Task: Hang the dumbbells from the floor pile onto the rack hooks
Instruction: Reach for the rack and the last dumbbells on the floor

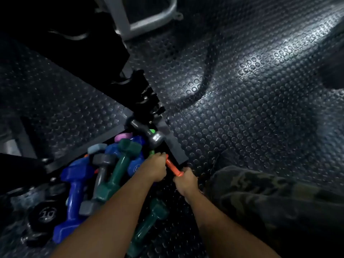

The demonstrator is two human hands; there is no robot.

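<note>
A pile of coloured dumbbells lies on the studded floor: a blue dumbbell [73, 192], a dark green dumbbell [119, 172], a grey dumbbell [101, 175] and a silver-grey one [147, 133] on top at the back. An orange dumbbell [172, 167] shows only its handle, with my left hand [155, 169] closed around its far end and my right hand [185, 180] closed around its near end. The black rack [147, 94] with its hooks rises just behind the pile, dark and hard to read.
A second green dumbbell [149, 226] lies between my forearms. A black round weight marked 10 [45, 214] sits at the lower left. My camouflage trouser leg [270, 202] fills the lower right. A metal frame [149, 21] stands at the top.
</note>
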